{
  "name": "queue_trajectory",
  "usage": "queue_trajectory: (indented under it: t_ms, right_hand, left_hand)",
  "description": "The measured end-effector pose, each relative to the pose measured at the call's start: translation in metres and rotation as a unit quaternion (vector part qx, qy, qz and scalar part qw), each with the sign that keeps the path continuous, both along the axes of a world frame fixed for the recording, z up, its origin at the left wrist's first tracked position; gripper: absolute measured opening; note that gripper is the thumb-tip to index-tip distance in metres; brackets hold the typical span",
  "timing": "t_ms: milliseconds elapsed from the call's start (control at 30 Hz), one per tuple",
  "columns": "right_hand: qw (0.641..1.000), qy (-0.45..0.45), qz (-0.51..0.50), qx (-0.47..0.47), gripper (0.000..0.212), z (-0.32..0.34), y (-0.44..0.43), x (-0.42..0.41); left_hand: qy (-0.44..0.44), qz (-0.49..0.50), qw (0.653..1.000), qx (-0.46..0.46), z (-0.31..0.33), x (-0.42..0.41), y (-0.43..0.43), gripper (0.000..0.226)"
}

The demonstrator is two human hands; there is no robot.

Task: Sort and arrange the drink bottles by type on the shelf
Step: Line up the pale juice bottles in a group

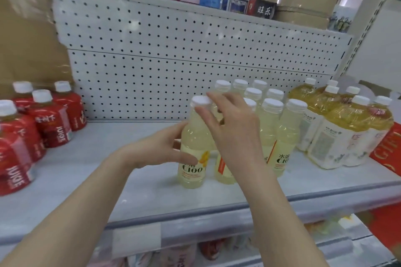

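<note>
Hands work on one pale C100 bottle (192,147), the front-left member of the pale yellow group (269,102) on the shelf (108,169). The left hand (160,147) wraps the bottle's waist from its left, thumb across the label, fingers partly curled around the far side: a loose clasp rather than a clench. The right hand (230,128) is spread, fingertips touching the white cap (200,101) from the bottle's right; it steadies rather than grips.

This bottle looks full, so probably fairly heavy for its size, with a stiff plastic body and a smooth label that could slide in a light hold. The narrowed waist where the left hand sits seems the surest place to take it; the cap gives only tipping control.

Right of the bottle, its matching mates stand close-packed, one just beside it. Further right sits the amber bottle pack (342,128). Well left of the bottle stand the red juice bottles (52,119), behind it the pegboard (173,60).
</note>
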State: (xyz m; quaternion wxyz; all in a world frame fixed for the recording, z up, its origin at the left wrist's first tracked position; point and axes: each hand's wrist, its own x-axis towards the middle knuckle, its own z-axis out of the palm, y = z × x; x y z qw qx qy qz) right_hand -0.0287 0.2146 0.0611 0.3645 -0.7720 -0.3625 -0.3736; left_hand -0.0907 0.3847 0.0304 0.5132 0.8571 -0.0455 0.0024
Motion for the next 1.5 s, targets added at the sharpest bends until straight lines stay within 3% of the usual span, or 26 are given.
queue_trajectory:
  t_ms: [67, 133, 300, 567, 733, 1300, 1400, 1467, 1500]
  right_hand:
    - [0.994, -0.095, -0.036, 0.03, 0.033, 0.004, -0.017, 0.012]
    - [0.989, -0.132, -0.065, 0.022, 0.032, 0.005, -0.04, 0.033]
    - [0.991, -0.099, -0.068, -0.059, 0.048, -0.02, -0.06, 0.066]
    - [0.989, -0.102, -0.106, -0.019, 0.054, -0.036, -0.105, 0.087]
    - [0.997, -0.046, -0.065, -0.02, 0.057, -0.045, -0.118, 0.102]
    - [0.998, -0.052, 0.011, 0.021, 0.056, -0.049, -0.115, 0.108]
    - [0.997, 0.017, 0.028, 0.074, 0.071, -0.051, -0.122, 0.107]
    - [0.99, 0.082, 0.041, 0.103, 0.075, -0.057, -0.126, 0.109]
    - [0.986, 0.12, 0.052, 0.107, 0.073, -0.062, -0.127, 0.11]
  left_hand:
    - [-0.023, 0.034, 0.999, -0.02, -0.008, 0.0, -0.004, 0.067]
    - [-0.037, 0.064, 0.997, -0.038, -0.011, 0.004, -0.011, 0.068]
    - [-0.086, 0.157, 0.983, -0.045, -0.017, 0.027, -0.044, 0.064]
    - [-0.107, 0.252, 0.958, -0.084, -0.037, 0.037, -0.065, 0.061]
    - [-0.084, 0.235, 0.966, -0.074, -0.032, 0.05, -0.066, 0.054]
    - [-0.073, 0.172, 0.974, -0.129, -0.034, 0.061, -0.09, 0.049]
    - [-0.111, 0.197, 0.959, -0.17, -0.033, 0.05, -0.1, 0.046]
    - [-0.145, 0.175, 0.964, -0.135, -0.032, 0.041, -0.11, 0.037]
    - [-0.15, 0.167, 0.969, -0.1, -0.033, 0.038, -0.115, 0.045]
